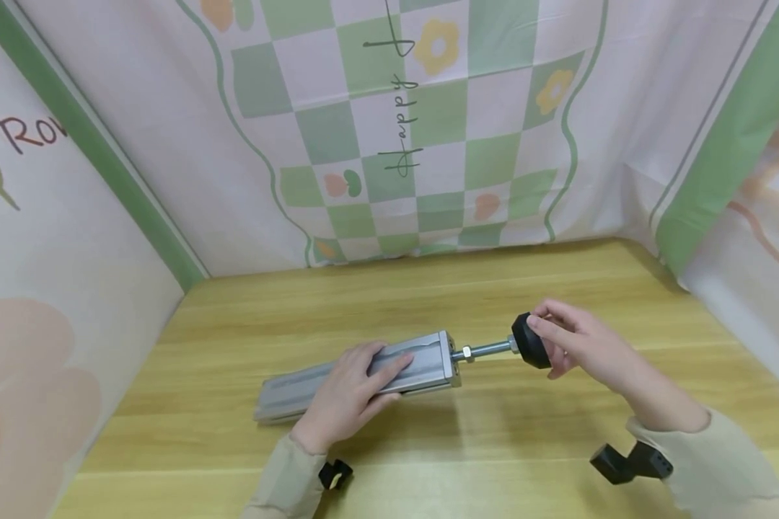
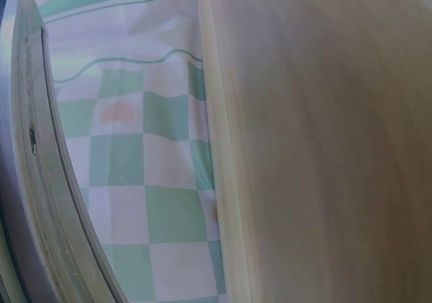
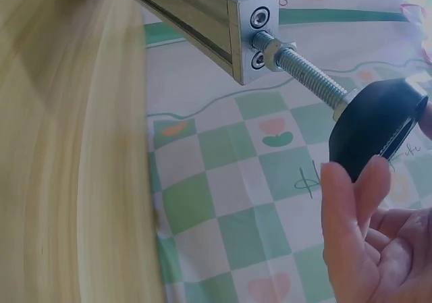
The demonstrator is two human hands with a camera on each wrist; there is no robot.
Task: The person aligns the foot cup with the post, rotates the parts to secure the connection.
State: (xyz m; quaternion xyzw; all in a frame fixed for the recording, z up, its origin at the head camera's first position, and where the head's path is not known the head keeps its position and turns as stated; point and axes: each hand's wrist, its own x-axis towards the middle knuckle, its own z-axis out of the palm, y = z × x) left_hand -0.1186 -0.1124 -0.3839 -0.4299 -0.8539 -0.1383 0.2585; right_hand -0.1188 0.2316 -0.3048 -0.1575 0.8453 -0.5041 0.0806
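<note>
A silver aluminium profile point(image 1: 422, 360) is held at a slant in front of me in the head view. My left hand point(image 1: 345, 396) grips it around the middle, with fingers across its upper face. From the right end plate sticks a threaded rod point(image 1: 491, 349) carrying a hex nut point(image 1: 468, 354). At the rod's outer tip sits a black levelling foot point(image 1: 530, 342), which my right hand point(image 1: 578, 339) pinches by its rim. In the right wrist view, two screw heads flank the rod on the end plate point(image 3: 256, 36), and the hex nut point(image 3: 277, 53) stands close to that plate.
A wood-grain table point(image 1: 188, 346) lies beneath the hands. Printed fabric walls rise behind it point(image 1: 389, 144) and on both sides. Black camera mounts hang at the left cuff point(image 1: 335, 474) and the right cuff point(image 1: 631, 463).
</note>
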